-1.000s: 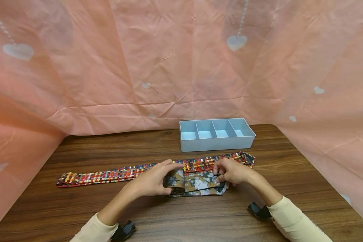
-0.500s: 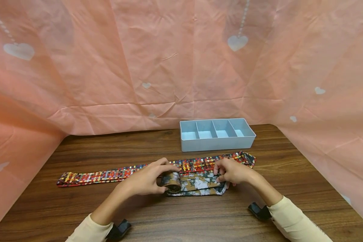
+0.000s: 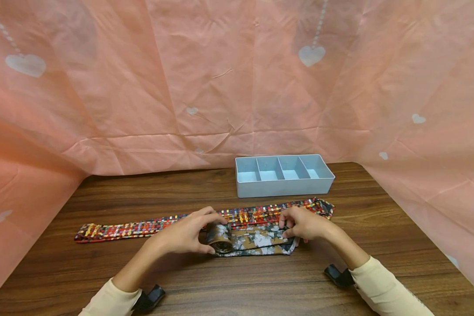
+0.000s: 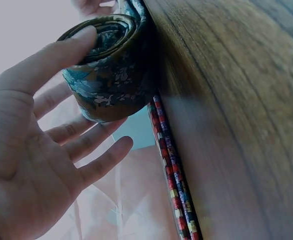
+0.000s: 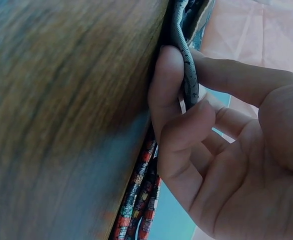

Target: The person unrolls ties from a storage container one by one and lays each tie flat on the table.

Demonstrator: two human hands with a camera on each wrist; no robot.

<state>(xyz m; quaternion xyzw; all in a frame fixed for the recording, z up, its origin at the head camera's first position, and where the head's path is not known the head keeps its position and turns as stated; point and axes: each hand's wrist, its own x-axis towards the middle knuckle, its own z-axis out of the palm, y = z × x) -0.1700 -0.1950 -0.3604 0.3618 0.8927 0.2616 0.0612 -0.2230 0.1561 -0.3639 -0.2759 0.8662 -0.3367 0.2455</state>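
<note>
A brown floral necktie (image 3: 260, 239) lies partly rolled on the wooden table, its coil (image 4: 114, 85) at the left end and a flat stretch running right. My left hand (image 3: 185, 232) holds the coil, thumb on its near edge and fingers round the far side. At the tie's wide end, my right hand (image 3: 306, 224) pinches the edge between thumb and fingers; the right wrist view shows the folded fabric (image 5: 189, 75) caught there. Just behind lies a second necktie (image 3: 142, 228), red, yellow and blue checked, stretched out lengthwise and partly covered by both hands.
A light blue box (image 3: 284, 188) with several compartments stands behind the ties, at the back of the table (image 3: 237, 285). Pink curtain (image 3: 205, 87) with white hearts hangs around the back and sides.
My left hand has moved left along with the coil, and more of the floral tie's flat stretch shows. My right hand stays in place at the wide end.
</note>
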